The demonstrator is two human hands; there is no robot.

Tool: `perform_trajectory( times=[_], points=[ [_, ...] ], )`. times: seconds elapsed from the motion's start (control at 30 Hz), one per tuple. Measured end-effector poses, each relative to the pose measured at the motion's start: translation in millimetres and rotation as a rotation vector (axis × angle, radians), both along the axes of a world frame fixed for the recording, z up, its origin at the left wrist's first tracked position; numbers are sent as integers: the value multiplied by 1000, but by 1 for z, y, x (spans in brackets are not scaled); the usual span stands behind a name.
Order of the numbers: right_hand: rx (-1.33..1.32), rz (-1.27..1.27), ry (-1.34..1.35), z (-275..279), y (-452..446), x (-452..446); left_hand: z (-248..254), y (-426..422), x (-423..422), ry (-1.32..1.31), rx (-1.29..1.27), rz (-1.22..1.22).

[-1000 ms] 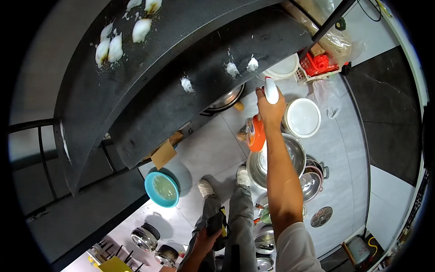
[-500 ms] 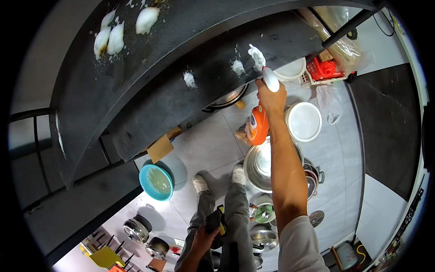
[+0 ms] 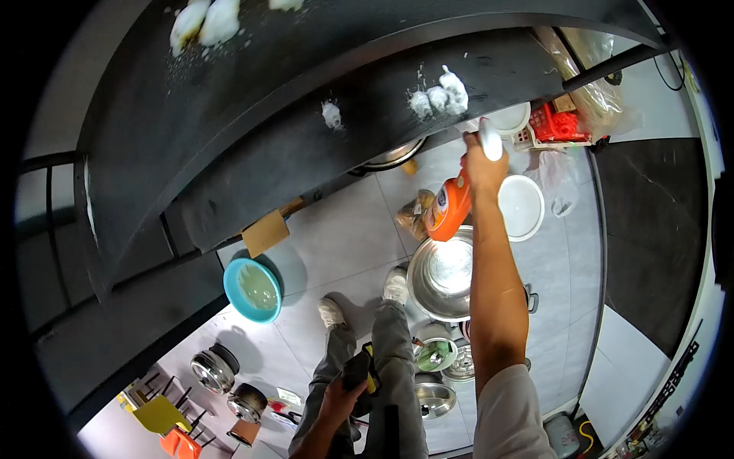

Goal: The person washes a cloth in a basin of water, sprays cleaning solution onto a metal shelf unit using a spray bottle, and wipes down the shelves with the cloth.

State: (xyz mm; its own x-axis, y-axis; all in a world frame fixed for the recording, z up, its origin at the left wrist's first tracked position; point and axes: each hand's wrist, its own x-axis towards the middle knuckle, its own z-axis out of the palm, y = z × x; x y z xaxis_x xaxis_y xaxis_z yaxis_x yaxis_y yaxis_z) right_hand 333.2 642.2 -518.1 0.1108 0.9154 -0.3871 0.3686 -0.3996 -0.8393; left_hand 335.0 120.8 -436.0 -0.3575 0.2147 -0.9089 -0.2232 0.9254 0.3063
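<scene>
My right hand (image 3: 485, 164) grips the neck of an orange spray bottle (image 3: 449, 205), its white nozzle head close to the lower black shelf (image 3: 290, 145). White foam patches (image 3: 451, 96) sit on that shelf near the nozzle, and a smaller one (image 3: 331, 115) lies further left. More foam (image 3: 220, 21) is on the upper black surface (image 3: 153, 115), at the top left. Low in front of my legs, my left hand (image 3: 340, 399) is closed round a black and yellow object (image 3: 358, 375), partly hidden by the fingers.
On the floor stand a blue basin (image 3: 229, 284) of liquid, a large metal bowl (image 3: 440, 302), a white lidded bucket (image 3: 521, 208) and several pots (image 3: 212, 372). A cardboard piece (image 3: 265, 232) is under the shelf. A red basket (image 3: 554, 122) stands at the upper right.
The spray bottle in my right hand has moved right along the shelf. More foam has appeared on the shelf near the nozzle. The view has shifted. My left hand keeps its hold.
</scene>
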Motion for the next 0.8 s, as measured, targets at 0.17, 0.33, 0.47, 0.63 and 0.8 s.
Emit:
perform_trajectory(
  times=[0.17, 0.33, 0.47, 0.63, 0.8],
  points=[
    [-30, 119, -102, 12, -5, -10, 3, -14, 4, 13, 2, 44],
    [-109, 99, -31, -1, -28, -35, 7, -20, -1, 12, 45, 61],
    [-67, 173, 0, 5, -75, -69, 3, -46, -5, 22, 44, 80],
    [21, 485, -14, -13, -166, -121, 20, -64, -22, -1, 141, 258],
    [123, 798, 12, -30, -257, -170, 12, -112, -24, -69, 170, 446]
  ],
)
